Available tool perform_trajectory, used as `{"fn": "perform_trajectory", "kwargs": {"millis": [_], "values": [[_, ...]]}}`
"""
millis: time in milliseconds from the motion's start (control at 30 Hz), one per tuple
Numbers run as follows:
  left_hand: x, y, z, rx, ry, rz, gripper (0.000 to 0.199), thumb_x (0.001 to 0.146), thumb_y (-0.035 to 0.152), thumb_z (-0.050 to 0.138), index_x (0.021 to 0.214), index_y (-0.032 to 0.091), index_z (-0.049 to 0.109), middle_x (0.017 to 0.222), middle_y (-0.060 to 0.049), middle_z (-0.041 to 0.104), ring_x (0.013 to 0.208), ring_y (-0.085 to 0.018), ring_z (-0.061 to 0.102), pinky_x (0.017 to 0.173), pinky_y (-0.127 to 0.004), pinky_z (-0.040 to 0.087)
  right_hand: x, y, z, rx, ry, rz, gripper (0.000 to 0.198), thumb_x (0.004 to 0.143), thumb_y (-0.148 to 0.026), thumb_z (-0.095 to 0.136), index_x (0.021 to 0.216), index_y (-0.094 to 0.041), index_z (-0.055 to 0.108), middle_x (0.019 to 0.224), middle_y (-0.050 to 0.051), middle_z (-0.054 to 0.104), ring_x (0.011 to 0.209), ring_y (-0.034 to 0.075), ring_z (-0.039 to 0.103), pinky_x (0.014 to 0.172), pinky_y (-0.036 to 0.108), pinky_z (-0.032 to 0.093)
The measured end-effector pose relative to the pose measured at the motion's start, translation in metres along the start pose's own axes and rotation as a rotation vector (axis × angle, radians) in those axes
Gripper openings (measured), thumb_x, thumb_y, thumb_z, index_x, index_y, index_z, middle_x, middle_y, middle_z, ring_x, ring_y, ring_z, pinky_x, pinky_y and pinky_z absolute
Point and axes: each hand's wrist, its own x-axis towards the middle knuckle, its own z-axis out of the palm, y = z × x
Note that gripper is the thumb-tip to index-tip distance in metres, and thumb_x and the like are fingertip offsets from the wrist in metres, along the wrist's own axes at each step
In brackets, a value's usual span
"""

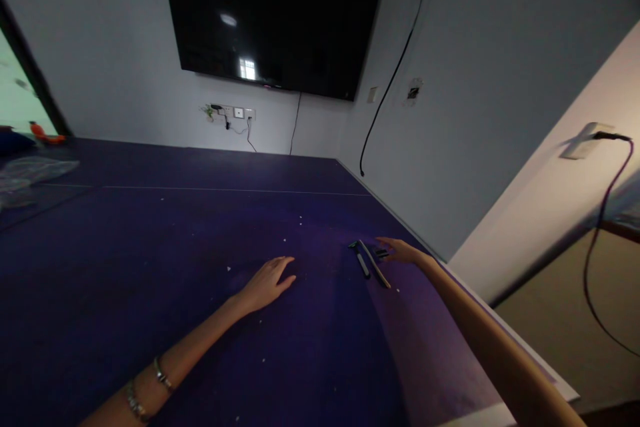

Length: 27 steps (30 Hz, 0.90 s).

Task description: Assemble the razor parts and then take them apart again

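My left hand (270,282) rests low over the purple tabletop (200,320), fingers stretched and thumb apart, holding nothing. At the table's right side, my right hand (401,251) reaches in with fingers extended and spread around a small black object (381,253), whose kind is too small to tell. Whether the fingers touch it is unclear. Just left of it lies a thin, slightly curved strip (376,267), dark with a pale edge. Beside the strip is a slim dark tool with a grey handle and a crosswise head, like a razor (362,261).
Small white bits (229,269) are scattered over the tabletop. Crumpled clear plastic (30,173) and an orange object (46,135) lie at the far left. A black cable (387,90) hangs by the right wall. A large screen (280,20) is mounted above the wall sockets (239,113).
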Motion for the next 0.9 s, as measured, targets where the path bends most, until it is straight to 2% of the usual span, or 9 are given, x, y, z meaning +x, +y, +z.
{"fn": "perform_trajectory", "kwargs": {"millis": [233,400,500,600,667,733,900], "values": [[-0.005,-0.004,0.000,0.002,-0.003,-0.009,0.049,0.088,0.047,0.033,0.126,0.017,0.042,0.129,-0.010,0.049,0.122,-0.021,0.042,0.102,-0.036,0.033,0.003,0.001,0.006,0.035,-0.005,0.049,0.076,0.058,-0.018,0.063,0.132,-0.022,0.042,0.118,0.009,0.059,0.100,0.025,0.058,0.082,0.033,0.046],[-0.007,-0.008,-0.001,-0.008,0.000,-0.017,0.049,0.088,0.048,0.032,0.125,0.017,0.043,0.128,-0.010,0.049,0.120,-0.020,0.043,0.102,-0.036,0.033,0.003,0.004,0.007,0.007,0.007,0.025,0.071,0.060,-0.020,0.063,0.129,-0.018,0.046,0.121,0.010,0.057,0.104,0.024,0.057,0.083,0.031,0.046],[-0.009,-0.012,-0.002,-0.001,0.004,-0.025,0.049,0.088,0.048,0.032,0.125,0.016,0.042,0.128,-0.011,0.049,0.120,-0.020,0.043,0.102,-0.036,0.032,0.002,0.004,0.001,-0.017,0.031,0.024,0.071,0.059,-0.024,0.066,0.127,-0.015,0.048,0.125,0.012,0.054,0.109,0.026,0.054,0.087,0.033,0.045],[-0.013,-0.021,-0.006,0.023,0.002,-0.049,0.049,0.087,0.047,0.033,0.125,0.016,0.042,0.128,-0.011,0.049,0.120,-0.021,0.043,0.102,-0.036,0.033,0.002,-0.002,-0.008,-0.041,0.072,0.016,0.071,0.060,-0.027,0.067,0.126,-0.010,0.049,0.128,0.017,0.050,0.116,0.029,0.048,0.095,0.037,0.039],[-0.016,-0.032,-0.012,0.052,0.018,-0.083,0.049,0.087,0.046,0.034,0.125,0.016,0.043,0.128,-0.012,0.050,0.120,-0.021,0.044,0.101,-0.037,0.033,0.003,-0.015,-0.010,-0.048,0.111,-0.011,0.067,0.065,-0.032,0.064,0.125,-0.008,0.049,0.128,0.018,0.049,0.118,0.029,0.046,0.099,0.038,0.036],[-0.022,-0.047,-0.018,0.089,0.054,-0.130,0.048,0.087,0.045,0.035,0.124,0.015,0.043,0.127,-0.012,0.050,0.119,-0.022,0.045,0.100,-0.037,0.034,0.004,-0.035,-0.008,-0.028,0.162,-0.061,0.062,0.071,-0.039,0.059,0.125,-0.010,0.049,0.127,0.016,0.051,0.116,0.028,0.048,0.097,0.037,0.038],[-0.041,-0.091,-0.032,0.236,0.121,-0.256,0.050,0.087,0.043,0.034,0.123,0.010,0.044,0.130,-0.016,0.047,0.123,-0.026,0.040,0.101,-0.040,0.031,0.002,-0.104,0.017,0.020,0.241,-0.213,0.053,0.079,-0.045,0.049,0.124,-0.016,0.051,0.122,0.012,0.056,0.112,0.025,0.052,0.096,0.036,0.039]]}}
